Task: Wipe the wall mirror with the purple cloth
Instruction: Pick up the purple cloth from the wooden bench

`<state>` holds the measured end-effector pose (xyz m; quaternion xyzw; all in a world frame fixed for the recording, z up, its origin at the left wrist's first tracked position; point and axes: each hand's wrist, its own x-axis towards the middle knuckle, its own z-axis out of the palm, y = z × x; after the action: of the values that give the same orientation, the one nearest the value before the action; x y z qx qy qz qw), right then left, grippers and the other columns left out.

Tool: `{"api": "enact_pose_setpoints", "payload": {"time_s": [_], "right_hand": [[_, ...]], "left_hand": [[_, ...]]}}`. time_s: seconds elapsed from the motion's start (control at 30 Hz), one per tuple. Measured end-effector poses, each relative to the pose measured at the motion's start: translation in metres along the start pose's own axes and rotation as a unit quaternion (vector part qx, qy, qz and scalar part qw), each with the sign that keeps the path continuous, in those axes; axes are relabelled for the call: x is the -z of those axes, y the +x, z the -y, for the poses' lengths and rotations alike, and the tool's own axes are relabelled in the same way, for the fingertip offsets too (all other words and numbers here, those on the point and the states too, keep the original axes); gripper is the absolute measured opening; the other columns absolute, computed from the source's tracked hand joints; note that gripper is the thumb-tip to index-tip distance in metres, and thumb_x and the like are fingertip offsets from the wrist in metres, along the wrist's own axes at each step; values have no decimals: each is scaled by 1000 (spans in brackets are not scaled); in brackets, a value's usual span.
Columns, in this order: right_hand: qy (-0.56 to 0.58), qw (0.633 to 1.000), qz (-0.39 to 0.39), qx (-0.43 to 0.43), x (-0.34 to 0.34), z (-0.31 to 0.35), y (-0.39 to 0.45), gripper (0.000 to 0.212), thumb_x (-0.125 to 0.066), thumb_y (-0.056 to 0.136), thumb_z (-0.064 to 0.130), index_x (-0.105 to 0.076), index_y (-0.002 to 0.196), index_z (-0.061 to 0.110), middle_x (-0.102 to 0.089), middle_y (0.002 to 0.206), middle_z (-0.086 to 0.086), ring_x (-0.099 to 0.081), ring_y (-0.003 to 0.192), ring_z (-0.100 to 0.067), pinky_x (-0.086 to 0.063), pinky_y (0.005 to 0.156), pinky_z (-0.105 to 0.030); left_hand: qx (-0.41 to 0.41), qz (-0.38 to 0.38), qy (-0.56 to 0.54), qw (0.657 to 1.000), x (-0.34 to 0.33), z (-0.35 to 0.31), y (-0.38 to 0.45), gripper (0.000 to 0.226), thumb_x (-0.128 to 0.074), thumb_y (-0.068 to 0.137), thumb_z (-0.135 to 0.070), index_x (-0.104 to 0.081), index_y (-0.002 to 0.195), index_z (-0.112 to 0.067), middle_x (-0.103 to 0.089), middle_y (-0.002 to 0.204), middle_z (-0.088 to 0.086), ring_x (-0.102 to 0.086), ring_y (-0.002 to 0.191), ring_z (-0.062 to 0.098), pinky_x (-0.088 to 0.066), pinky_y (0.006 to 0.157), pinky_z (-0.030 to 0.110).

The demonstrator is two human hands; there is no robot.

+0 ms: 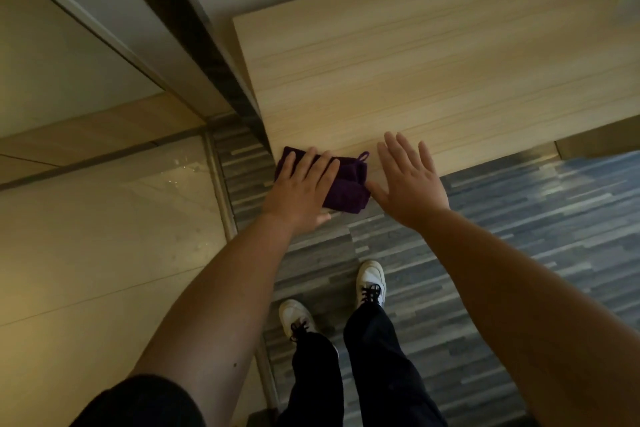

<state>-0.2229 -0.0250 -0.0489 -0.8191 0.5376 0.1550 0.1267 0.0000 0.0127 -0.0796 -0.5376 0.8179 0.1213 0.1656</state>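
Purple cloth (346, 184), folded into a thick wad, lies on the near left corner of a pale wooden tabletop (433, 73), its small hanging loop pointing away from the person. At the cloth's left side, the left hand (301, 191) rests flat on top of it, fingers spread and not curled around the fabric. Just right of the cloth, the right hand (408, 180) hovers palm down, fingers splayed, gripping nothing, its thumb tip nearly meeting the cloth's edge.
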Motion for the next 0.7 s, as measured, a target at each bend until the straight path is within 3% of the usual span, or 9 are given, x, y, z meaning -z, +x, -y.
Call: {"api": "enact_pose_setpoints", "payload": {"time_s": [0.13,0.23,0.37,0.47,0.53,0.7], "right_hand": [[-7,1000,8,14,13,14,-10,76,-20,101,60,-2,158,14,7,167,-5,13,152,-18,13,121,-42],[-31,999,18,37,33,28,-17,75,-17,101,60,1,158,14,9,166,-5,15,151,-18,11,122,-42],[-46,995,17,88,78,72,-22,73,-14,101,60,11,153,16,20,160,-3,23,145,-18,16,118,-40],[-36,989,0,143,123,126,-24,72,-17,102,59,7,156,18,23,156,0,23,146,-18,16,119,-40],[-35,983,-24,177,161,166,-24,72,-19,103,58,4,157,18,20,160,0,23,146,-17,15,120,-40],[-47,967,-115,222,274,264,-20,71,-21,103,56,8,156,18,20,160,0,28,142,-17,20,116,-40]], "left_hand": [[-10,-81,-42,996,-2,-20,-30,54,-45,93,-22,-39,145,-10,-39,151,13,-32,141,34,-25,116,52],[-5,-52,-62,997,10,-20,-51,41,-53,95,-19,-46,135,-14,-51,138,7,-46,127,27,-37,108,41],[88,-87,-101,987,39,27,-102,44,-68,90,-29,-51,128,-16,-61,126,6,-56,116,24,-46,99,38],[137,-171,-101,970,74,74,-158,44,-80,77,-17,-60,115,-12,-68,107,8,-63,96,28,-54,82,42],[174,-212,-82,958,106,107,-197,41,-79,73,-9,-61,110,-9,-68,99,10,-64,87,30,-54,74,44],[249,-294,-16,923,196,184,-290,41,-74,70,-4,-63,109,-5,-68,97,14,-64,85,35,-55,72,45]]}}
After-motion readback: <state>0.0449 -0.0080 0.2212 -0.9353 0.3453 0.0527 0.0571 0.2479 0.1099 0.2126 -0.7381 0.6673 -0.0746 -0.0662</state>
